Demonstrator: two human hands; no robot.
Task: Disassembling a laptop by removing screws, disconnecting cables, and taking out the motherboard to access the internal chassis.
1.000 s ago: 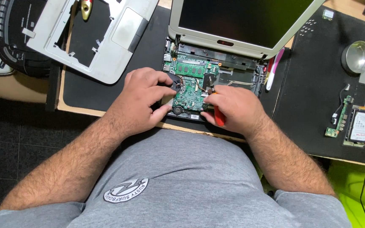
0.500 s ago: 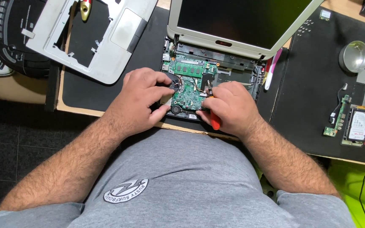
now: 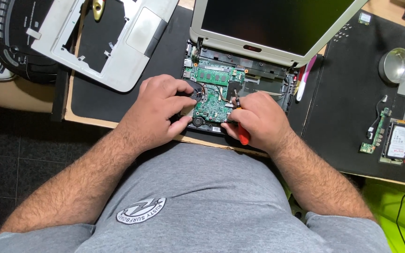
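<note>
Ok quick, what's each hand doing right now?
Left hand: curled, fingers resting on the green circuit board, holding nothing visible.
Right hand: closed on a red-handled screwdriver.

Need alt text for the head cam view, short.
Seen from above, a person's left hand rests on the green circuit board of an opened laptop, while the right hand holds a red-handled screwdriver to it. A removed grey keyboard frame lies upper left; a hard drive sits right.
</note>
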